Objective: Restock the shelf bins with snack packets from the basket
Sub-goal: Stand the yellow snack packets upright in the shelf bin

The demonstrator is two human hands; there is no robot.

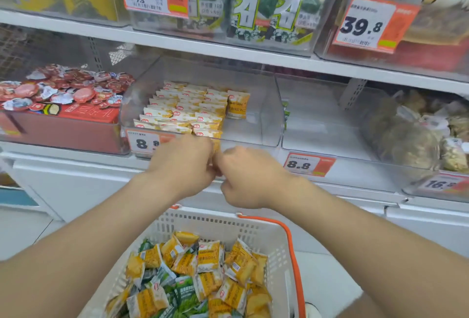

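Observation:
A clear shelf bin [256, 124] holds neat rows of yellow snack packets [182, 112] on its left side; its right side is bare. My left hand [185, 162] and my right hand [243, 178] meet with closed fingers just in front of the bin's front edge. A sliver of a yellow packet [216, 148] shows between them; the rest of it is hidden. Below my arms, the white basket [215, 218] with an orange handle holds several loose yellow packets [208, 256] and green packets [182, 295].
To the right stands a second clear bin [327, 129] with an 8.8 tag [308, 164]; only a bit of green shows at its left wall. A red box of round cups [63, 89] sits left. Seaweed packs [271, 5] fill the shelf above.

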